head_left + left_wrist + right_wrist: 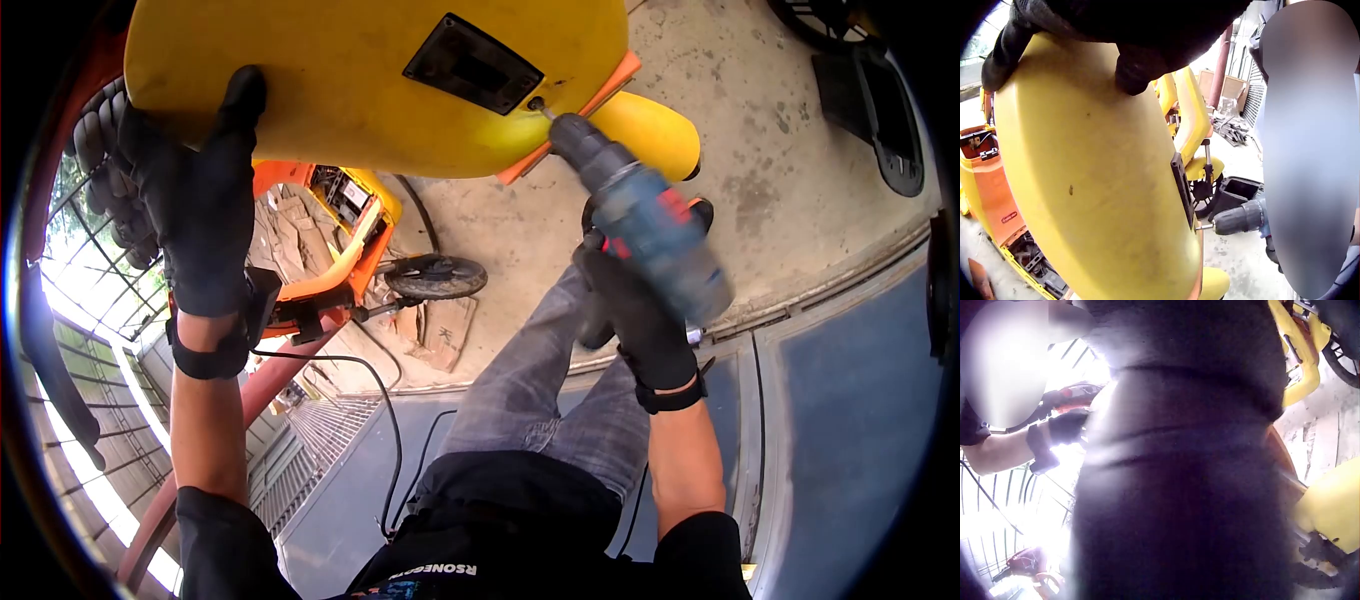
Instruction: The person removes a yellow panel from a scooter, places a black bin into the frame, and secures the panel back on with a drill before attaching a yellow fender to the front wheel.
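A large yellow body panel [330, 90] with a black rectangular plate [473, 65] set in it fills the top of the head view. My gloved left hand [200, 200] grips its left end, the thumb lying over the near face. In the left wrist view, fingers [1004, 65] wrap the panel's far side. My gloved right hand [640, 315] holds a blue cordless drill [655, 230], blurred, around its handle. The drill's chuck [1238, 219] points at the panel, its thin bit right at a dark hole beside the plate's corner. Dark material hides most of the right wrist view.
Below the panel stands an orange and yellow vehicle body [340, 240] with cardboard and a wheel [437, 277]. Another yellow part [650, 135] sits behind the orange edge. Black parts [880, 125] lie on the concrete at right. A black cable [395, 440] hangs near the legs.
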The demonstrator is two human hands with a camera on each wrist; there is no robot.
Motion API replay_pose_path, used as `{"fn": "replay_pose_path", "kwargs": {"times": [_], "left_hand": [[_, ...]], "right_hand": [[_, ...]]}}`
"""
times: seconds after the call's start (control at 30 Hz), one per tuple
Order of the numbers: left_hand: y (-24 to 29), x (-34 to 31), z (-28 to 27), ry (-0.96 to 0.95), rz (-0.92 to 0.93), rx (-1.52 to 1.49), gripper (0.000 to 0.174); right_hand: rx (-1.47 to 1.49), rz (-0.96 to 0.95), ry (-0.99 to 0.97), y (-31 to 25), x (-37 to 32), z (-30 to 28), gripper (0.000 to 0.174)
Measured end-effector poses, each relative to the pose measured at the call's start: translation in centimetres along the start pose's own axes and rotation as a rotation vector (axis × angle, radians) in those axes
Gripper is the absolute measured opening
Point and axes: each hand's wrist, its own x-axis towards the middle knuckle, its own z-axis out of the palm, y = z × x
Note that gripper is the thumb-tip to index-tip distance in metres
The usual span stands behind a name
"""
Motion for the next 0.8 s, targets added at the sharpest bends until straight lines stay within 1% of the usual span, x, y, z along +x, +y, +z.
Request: {"fn": "replay_pose_path", "kwargs": {"times": [0.03, 0.07, 0.13, 0.17, 0.2, 0.23, 0.3, 0.37, 0.47, 0.5, 0.53, 0.57, 0.6, 0.67, 0.7, 0.73, 0.8], "left_hand": [[0.2, -0.2, 0.2, 0.011, -0.061, -0.062, 0.039], [0.1, -0.2, 0.2, 0.023, -0.124, -0.117, 0.038], [-0.4, 0.1, 0.3, 0.014, -0.11, -0.121, 0.038], [-0.4, -0.1, 0.2, -0.018, -0.096, -0.147, 0.038], [-0.3, -0.1, 0.4, -0.017, -0.096, -0.149, 0.038], [-0.1, -0.1, 0.8, 0.03, -0.107, -0.172, 0.039], [-0.1, -0.1, 0.8, 0.082, -0.129, -0.192, 0.039], [-0.5, -0.1, 0.5, 0.053, -0.061, -0.106, 0.039], [-0.3, -0.3, 0.7, 0.074, -0.075, -0.084, 0.038], [-0.4, -0.4, 0.8, 0.074, -0.075, -0.085, 0.038], [-0.7, -0.5, 0.8, 0.073, -0.062, -0.09, 0.037], [-0.8, -0.6, 0.9, 0.07, -0.053, -0.093, 0.037], [-0.9, -0.7, 0.9, 0.066, -0.044, -0.096, 0.037], [-0.9, -0.8, 1.1, 0.064, -0.066, -0.214, 0.037], [-1.0, -0.8, 0.9, 0.064, -0.065, -0.206, 0.037], [-1.2, -0.6, 0.8, 0.051, -0.06, -0.148, 0.038], [-1.2, -0.6, 0.7, 0.015, -0.053, -0.11, 0.038]], "right_hand": [[0.102, 0.036, 0.052, 0.0, -0.1, 0.5, 0.016], [0.1, 0.04, 0.045, 0.0, -0.2, 0.5, 0.016], [-0.145, -0.079, 0.033, 0.1, 0.0, 0.6, 0.012], [-0.141, -0.064, 0.037, 0.2, -0.3, 0.7, 0.012], [-0.287, -0.086, 0.069, -0.1, -0.1, 0.7, 0.012], [-0.436, -0.11, 0.105, -0.5, 0.0, 0.6, 0.014], [-0.595, -0.137, 0.135, -0.9, 0.1, 0.5, 0.018], [-0.496, -0.182, 0.078, 0.1, 0.4, -0.1, 0.024], [-0.351, -0.244, -0.014, 1.1, 0.7, -1.2, 0.033], [-0.351, -0.244, -0.014, 1.0, 1.0, -1.6, 0.033], [0.204, 0.042, -0.018, 0.8, 1.5, -1.9, 0.033], [0.487, 0.183, -0.037, 0.9, 1.4, -1.9, 0.033], [0.766, 0.333, -0.016, 0.9, 1.3, -1.9, 0.033], [0.169, 0.042, -0.036, 0.8, 0.0, -0.6, 0.026], [0.147, -0.022, 0.069, 0.8, -0.2, 0.8, 0.019], [0.153, -0.029, 0.053, 0.6, 0.4, 1.1, 0.019], [-0.226, -0.169, 0.082, 0.5, 0.1, 0.9, 0.015]]}}
